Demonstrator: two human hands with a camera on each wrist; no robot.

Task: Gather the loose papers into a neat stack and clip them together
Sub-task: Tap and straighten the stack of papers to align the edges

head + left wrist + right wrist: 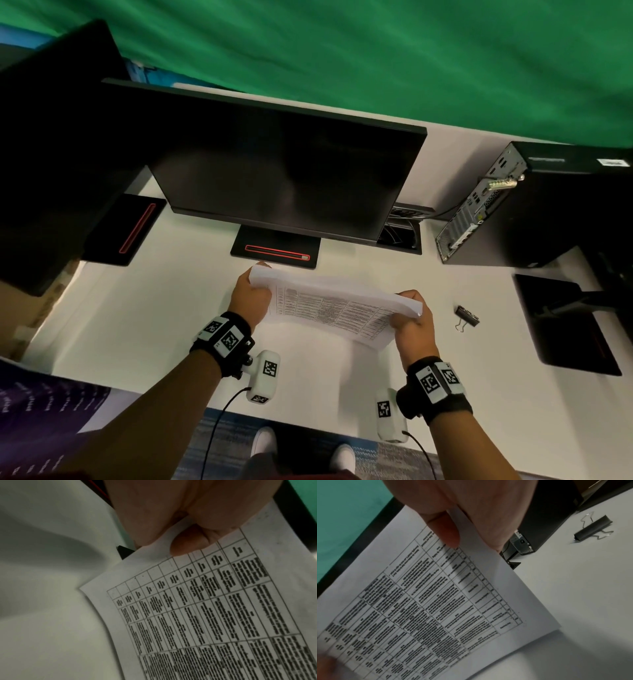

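A stack of white papers (329, 308) printed with a table is held up on edge above the white desk (137, 325), in front of the monitor. My left hand (251, 294) grips its left end, thumb on the printed face (187, 543). My right hand (409, 317) grips the right end, thumb and fingers pinching the edge (467, 524). The printed table faces me in both wrist views (205, 615) (428, 608). A black binder clip (466, 317) with silver handles lies on the desk to the right of my right hand, untouched (594, 527).
A dark monitor (281, 171) on its stand (275, 251) is just behind the papers. A second monitor stand (126, 229) is at left, a desktop computer tower (513, 205) at back right, and a black stand base (565, 325) at right. Green cloth hangs behind the desk.
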